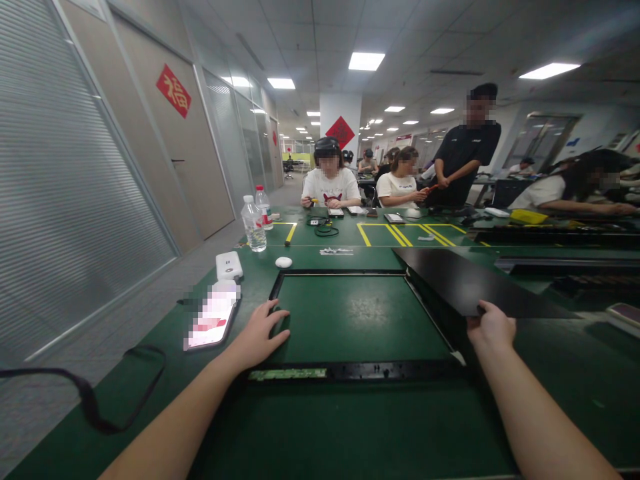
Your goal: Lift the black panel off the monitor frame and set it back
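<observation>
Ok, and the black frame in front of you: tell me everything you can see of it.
The black frame is rectangular, lying flat on the green table, which shows through its open middle. Material looks like plastic or metal. Its near bar looks broadest, with a green strip, perhaps circuit board, toward the left; a whitish piece sits by the near right corner. The left hand hides part of its left side.

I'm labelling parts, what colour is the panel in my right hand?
Black; the head view shows the panel best.
</observation>
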The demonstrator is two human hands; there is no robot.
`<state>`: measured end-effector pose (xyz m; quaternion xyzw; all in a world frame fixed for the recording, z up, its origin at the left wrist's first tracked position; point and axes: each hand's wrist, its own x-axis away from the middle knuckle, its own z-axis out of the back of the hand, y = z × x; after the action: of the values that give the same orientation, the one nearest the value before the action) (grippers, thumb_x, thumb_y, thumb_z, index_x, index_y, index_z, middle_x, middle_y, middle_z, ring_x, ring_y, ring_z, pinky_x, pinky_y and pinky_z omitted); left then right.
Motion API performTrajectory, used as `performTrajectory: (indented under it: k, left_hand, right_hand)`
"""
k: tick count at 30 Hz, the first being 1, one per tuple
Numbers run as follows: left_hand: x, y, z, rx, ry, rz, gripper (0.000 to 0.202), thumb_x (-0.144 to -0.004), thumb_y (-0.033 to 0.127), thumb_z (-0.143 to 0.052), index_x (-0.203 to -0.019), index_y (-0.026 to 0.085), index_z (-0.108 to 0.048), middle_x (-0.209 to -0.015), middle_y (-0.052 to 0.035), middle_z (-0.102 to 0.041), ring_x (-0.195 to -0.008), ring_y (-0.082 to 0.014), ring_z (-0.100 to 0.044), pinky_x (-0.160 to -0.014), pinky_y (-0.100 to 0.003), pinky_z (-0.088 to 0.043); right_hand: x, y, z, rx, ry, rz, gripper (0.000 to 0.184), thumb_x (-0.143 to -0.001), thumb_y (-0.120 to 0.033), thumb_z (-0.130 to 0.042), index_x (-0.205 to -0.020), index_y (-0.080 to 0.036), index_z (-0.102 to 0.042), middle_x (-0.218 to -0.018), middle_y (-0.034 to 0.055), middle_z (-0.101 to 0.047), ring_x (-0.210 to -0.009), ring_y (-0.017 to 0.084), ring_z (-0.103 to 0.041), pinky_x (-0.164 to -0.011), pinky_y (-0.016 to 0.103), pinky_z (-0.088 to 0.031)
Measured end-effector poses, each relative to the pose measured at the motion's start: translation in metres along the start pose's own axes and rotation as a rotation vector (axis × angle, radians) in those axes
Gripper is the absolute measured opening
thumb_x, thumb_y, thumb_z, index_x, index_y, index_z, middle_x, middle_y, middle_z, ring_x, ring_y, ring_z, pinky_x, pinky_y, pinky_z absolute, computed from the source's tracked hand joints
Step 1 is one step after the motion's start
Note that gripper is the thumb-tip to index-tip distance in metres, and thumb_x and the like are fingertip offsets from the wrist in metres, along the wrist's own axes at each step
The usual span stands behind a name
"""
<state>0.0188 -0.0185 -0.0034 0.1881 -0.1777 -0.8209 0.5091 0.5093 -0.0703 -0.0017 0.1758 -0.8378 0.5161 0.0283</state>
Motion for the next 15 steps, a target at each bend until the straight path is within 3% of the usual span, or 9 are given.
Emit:
performTrajectory:
  k: [15]
  left_hand:
    - [0.0, -0.002, -0.002, 0.015, 0.029, -0.011, 0.055, -0.084, 0.051, -0.061, -0.128, 0.019, -0.069, -0.156, -0.0199, -0.046, -0.145, -0.042, -0.04, -0.117, -0.06, -0.033]
  right_hand:
    - [-0.017, 0.012, 0.001, -0.001, 0.007, -0.108, 0.044, -0.064, 0.0, -0.064, -0.094, -0.026, -0.044, -0.099, -0.0076, -0.063, -0.069, 0.009, -0.065, -0.058, 0.024, -0.06]
